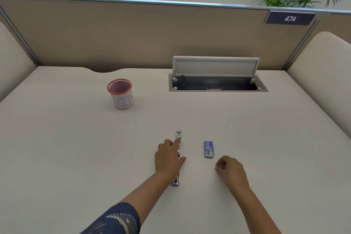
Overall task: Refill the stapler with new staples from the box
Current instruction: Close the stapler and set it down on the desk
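A metal stapler (178, 136) with blue ends lies unfolded in a long straight line on the desk, pointing away from me. My left hand (168, 156) rests flat on its middle with fingers stretched forward and the thumb out to the right, hiding that part. A small blue staple box (209, 149) lies shut on the desk to the right of the stapler. Just below and right of the box is my right hand (230, 172), resting on the desk with its fingers curled in. Nothing shows between those fingers.
A red mesh cup (120, 94) with a white paper label stands at the back left. An open cable hatch (216, 74) with a raised lid sits at the back right. Beige partition walls (133, 32) enclose the desk (76, 148).
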Demonstrator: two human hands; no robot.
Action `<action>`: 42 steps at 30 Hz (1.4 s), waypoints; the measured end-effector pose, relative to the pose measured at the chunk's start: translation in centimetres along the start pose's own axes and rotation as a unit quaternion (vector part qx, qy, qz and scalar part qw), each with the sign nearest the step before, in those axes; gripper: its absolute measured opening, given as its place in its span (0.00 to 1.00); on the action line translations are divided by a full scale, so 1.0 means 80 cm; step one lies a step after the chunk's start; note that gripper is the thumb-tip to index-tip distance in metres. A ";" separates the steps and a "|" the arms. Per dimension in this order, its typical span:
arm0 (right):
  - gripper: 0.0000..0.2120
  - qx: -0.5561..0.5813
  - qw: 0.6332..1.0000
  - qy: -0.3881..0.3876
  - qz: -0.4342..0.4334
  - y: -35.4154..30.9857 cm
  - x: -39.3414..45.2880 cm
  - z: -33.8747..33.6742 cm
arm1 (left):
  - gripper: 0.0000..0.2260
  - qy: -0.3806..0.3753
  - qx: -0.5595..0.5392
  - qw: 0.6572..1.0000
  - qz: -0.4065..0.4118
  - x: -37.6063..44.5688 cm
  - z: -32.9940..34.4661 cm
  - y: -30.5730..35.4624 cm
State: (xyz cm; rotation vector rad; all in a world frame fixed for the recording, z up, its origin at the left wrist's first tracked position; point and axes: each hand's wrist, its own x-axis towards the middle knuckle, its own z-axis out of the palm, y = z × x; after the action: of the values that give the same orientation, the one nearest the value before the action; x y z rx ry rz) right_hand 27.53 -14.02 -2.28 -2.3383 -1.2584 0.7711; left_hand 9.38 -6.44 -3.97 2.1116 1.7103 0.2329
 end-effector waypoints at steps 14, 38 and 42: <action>0.06 0.215 0.977 -0.009 -0.015 -0.023 -0.010 0.009 | 0.29 -0.024 0.045 0.998 0.046 -0.006 -0.004 -0.020; 0.04 0.396 0.911 -0.103 0.043 -0.057 -0.017 0.036 | 0.14 0.023 -0.006 0.990 0.136 -0.032 -0.002 -0.039; 0.03 0.401 0.907 -0.118 0.056 -0.067 -0.017 0.043 | 0.20 0.045 0.044 0.975 0.215 -0.042 -0.011 -0.047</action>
State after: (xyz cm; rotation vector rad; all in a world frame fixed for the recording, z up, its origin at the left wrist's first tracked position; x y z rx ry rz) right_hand 21.33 -12.13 -1.57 -1.6708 -0.6741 1.3359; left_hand 4.87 -8.88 -4.31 2.5555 1.3094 0.3889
